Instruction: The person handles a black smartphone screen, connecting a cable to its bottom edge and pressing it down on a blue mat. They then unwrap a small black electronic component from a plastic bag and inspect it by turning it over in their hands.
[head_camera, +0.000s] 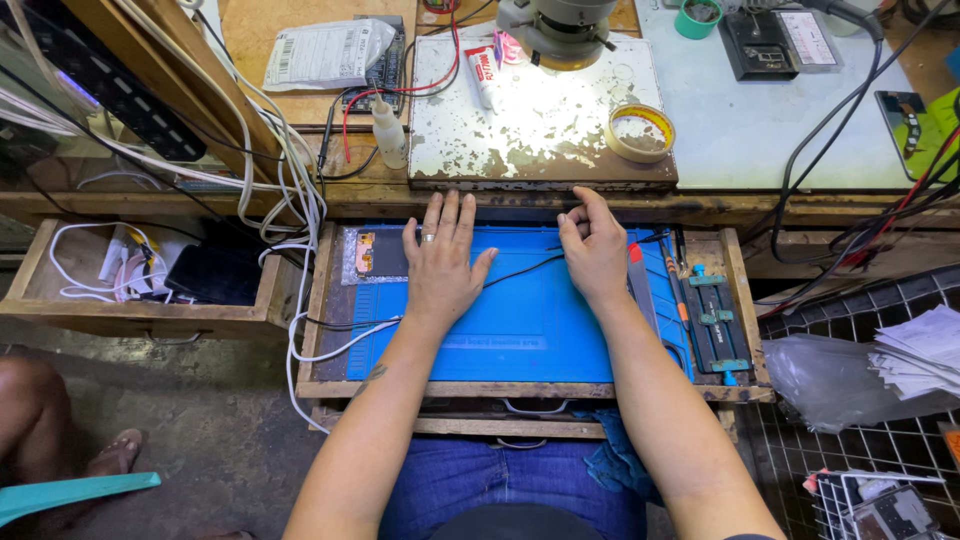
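The left hand (440, 262) lies flat, palm down, fingers spread on the blue mat (520, 320) in the open drawer (520, 390); it holds nothing. The right hand (595, 255) rests on the mat's far edge with fingers curled, thumb and forefinger drawn close at the drawer's back rim; whether they pinch the thin black wire (525, 265) running between the hands, I cannot tell.

The mat's middle is bare, with no part under work on it, so the job seems to be at its start or in a pause. Both forearms reach straight forward from the lap, wrists low. A clamp jig (715, 320) lies right of the mat. On the counter above sit a worn plate (540, 130), a tape roll (640, 132) and a small bottle (390, 132).
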